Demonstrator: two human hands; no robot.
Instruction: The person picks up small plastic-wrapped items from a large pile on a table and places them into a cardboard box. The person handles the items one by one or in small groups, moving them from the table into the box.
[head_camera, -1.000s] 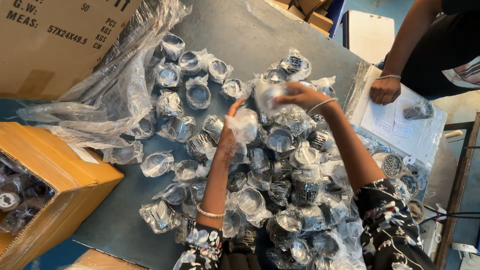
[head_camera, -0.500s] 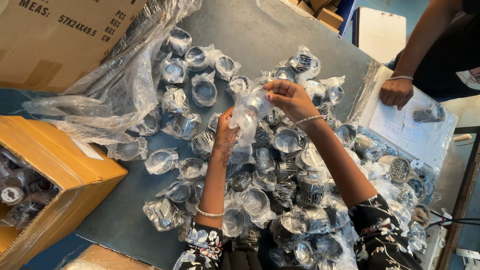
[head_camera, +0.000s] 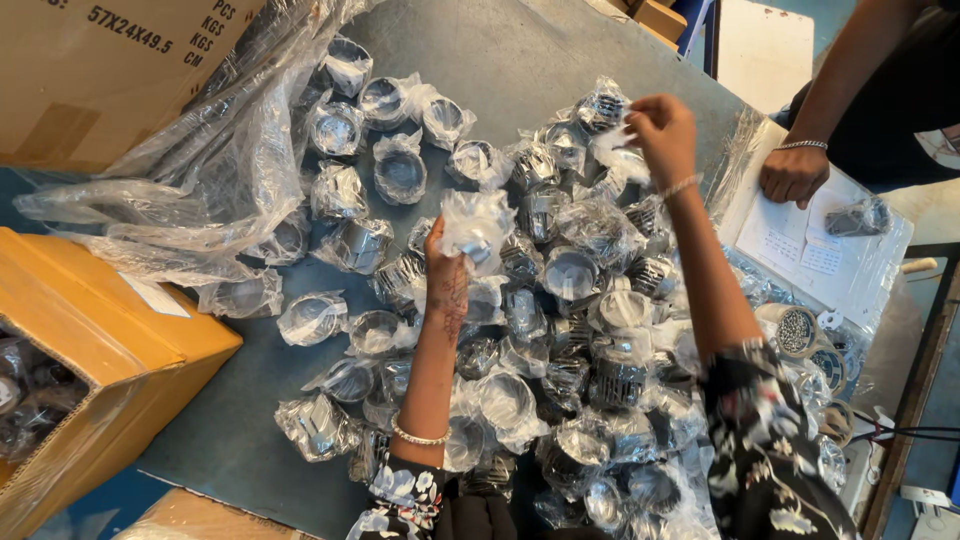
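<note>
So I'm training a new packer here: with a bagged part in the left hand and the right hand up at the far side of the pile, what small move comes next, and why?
Probably bring the right hand back to the bagged metal part that the left hand holds up. The right hand pinches only a bit of clear plastic over the pile, apart from the left, and the raised bag looks loose at its top, so it likely needs two hands.
</note>
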